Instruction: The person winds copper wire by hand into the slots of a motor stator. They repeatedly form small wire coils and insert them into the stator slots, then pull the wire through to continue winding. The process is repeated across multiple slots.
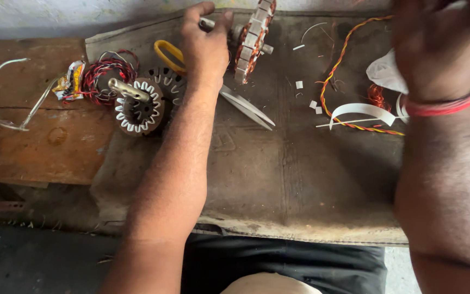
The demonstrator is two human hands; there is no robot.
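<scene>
Spectacles (1, 103) lie far left on the wooden board (39, 141); beside them a small stator (138, 106) on the mat (300, 179); the left hand (205, 46) grips the shaft of a tilted wound stator (252, 38), scissors (235, 95) beneath; the right hand (441, 43) rests over white cloth (384, 73), its grip not discernible.

Bare forearms, red thread band (446, 103) around right wrist

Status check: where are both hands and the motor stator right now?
Left hand grips the shaft of the upright stator. Right hand on white paper. Scissors lie beside the left wrist; second stator sits apart.
</scene>
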